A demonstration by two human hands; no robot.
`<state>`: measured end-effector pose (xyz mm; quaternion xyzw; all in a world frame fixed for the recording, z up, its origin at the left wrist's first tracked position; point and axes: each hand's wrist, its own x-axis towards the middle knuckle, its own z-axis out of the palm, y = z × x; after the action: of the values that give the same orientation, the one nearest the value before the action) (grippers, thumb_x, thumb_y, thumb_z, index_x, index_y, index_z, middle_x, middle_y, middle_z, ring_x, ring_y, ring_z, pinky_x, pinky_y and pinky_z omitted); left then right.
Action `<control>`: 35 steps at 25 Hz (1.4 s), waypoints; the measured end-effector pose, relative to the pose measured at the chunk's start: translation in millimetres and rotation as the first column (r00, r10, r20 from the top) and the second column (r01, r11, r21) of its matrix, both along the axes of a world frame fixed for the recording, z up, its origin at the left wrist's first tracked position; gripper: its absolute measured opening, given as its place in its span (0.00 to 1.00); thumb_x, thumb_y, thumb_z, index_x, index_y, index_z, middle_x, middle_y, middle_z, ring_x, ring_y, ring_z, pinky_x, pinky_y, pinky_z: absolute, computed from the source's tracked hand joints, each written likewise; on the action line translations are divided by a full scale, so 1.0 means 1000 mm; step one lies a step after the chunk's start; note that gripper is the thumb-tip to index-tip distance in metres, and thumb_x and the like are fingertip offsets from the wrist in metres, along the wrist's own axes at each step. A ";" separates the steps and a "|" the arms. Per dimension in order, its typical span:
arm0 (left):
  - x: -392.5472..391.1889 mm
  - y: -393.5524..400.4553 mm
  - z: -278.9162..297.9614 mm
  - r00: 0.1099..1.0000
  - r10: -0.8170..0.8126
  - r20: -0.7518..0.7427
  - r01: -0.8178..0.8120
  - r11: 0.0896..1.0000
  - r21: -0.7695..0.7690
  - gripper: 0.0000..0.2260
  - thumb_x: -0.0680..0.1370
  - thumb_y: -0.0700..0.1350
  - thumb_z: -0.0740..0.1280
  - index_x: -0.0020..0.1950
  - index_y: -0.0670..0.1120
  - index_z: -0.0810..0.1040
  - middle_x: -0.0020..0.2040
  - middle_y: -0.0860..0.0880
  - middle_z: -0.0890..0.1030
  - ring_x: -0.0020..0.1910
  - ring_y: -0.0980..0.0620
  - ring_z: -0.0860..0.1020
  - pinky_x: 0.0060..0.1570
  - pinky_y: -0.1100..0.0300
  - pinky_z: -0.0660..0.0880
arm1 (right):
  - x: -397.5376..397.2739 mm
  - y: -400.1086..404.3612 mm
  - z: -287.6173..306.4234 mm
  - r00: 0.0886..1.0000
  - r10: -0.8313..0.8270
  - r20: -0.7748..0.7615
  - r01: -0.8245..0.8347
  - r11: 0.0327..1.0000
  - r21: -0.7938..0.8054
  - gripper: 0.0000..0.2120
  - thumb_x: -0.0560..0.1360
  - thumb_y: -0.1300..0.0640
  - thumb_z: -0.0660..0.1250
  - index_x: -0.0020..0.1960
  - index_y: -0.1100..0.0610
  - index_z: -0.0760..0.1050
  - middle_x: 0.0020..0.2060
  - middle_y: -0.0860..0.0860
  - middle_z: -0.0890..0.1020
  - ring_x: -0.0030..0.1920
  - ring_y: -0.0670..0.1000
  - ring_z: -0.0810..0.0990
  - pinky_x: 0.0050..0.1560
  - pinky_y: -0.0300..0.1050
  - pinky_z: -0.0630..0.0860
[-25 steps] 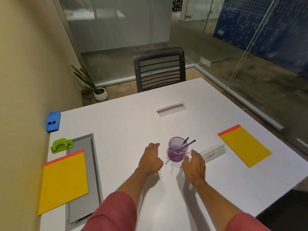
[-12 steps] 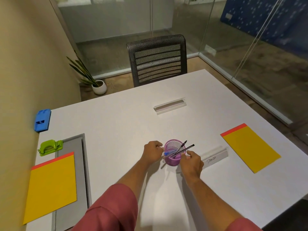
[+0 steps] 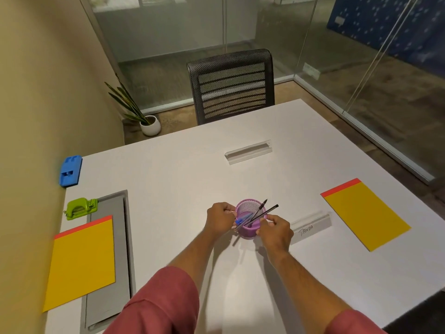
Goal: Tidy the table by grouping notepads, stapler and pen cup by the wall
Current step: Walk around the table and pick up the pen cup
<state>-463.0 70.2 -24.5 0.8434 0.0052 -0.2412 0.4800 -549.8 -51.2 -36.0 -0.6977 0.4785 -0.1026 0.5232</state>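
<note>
A purple mesh pen cup (image 3: 248, 209) with several pens stands mid-table. My left hand (image 3: 220, 218) grips its left side and my right hand (image 3: 274, 229) grips its right side. One yellow notepad with a red top strip (image 3: 80, 262) lies by the left wall, partly over a grey panel. A second yellow notepad (image 3: 364, 213) lies near the right edge. A green stapler-like tool (image 3: 80, 208) sits by the wall beyond the left notepad, and a blue one (image 3: 70, 170) sits farther back.
A white name holder marked "PANDA" (image 3: 310, 227) lies just right of the cup. Another clear holder (image 3: 249, 151) lies farther back. A grey cable panel (image 3: 108, 256) is set into the white table (image 3: 168, 179). A black mesh chair (image 3: 231, 85) stands at the far side.
Both hands closed in from open beside the cup to gripping its two sides. The camera view tilted slightly; the cup stays in the same spot.
</note>
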 end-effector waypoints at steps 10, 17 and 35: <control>-0.038 0.065 0.026 0.983 0.173 0.064 -0.171 0.985 -0.028 0.07 0.76 0.36 0.64 0.49 0.41 0.81 0.37 0.45 0.82 0.34 0.51 0.80 0.49 0.49 0.82 | 0.000 0.037 0.023 0.971 0.233 0.050 -0.233 0.972 -0.005 0.07 0.74 0.61 0.69 0.51 0.60 0.82 0.40 0.57 0.85 0.40 0.56 0.84 0.38 0.48 0.84; -0.091 0.139 0.022 0.953 0.038 0.300 -0.195 0.836 0.513 0.24 0.81 0.55 0.60 0.75 0.46 0.66 0.71 0.42 0.69 0.70 0.43 0.68 0.68 0.48 0.67 | -0.004 0.084 0.038 0.907 0.410 0.098 -0.413 0.910 0.021 0.07 0.73 0.59 0.69 0.50 0.59 0.82 0.38 0.58 0.85 0.39 0.56 0.84 0.37 0.40 0.76; -0.245 0.250 -0.007 0.876 0.218 0.431 -0.477 0.531 0.701 0.47 0.72 0.72 0.52 0.80 0.46 0.36 0.81 0.44 0.37 0.80 0.45 0.38 0.74 0.51 0.33 | -0.035 0.219 0.038 0.667 0.737 0.108 -0.743 0.669 0.023 0.06 0.72 0.59 0.67 0.46 0.55 0.82 0.35 0.57 0.85 0.40 0.58 0.84 0.48 0.50 0.81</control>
<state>-707.7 319.7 -31.1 0.9732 0.2101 0.0146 0.0919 -584.4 168.3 2.4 -0.8091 0.1337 0.1028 0.5629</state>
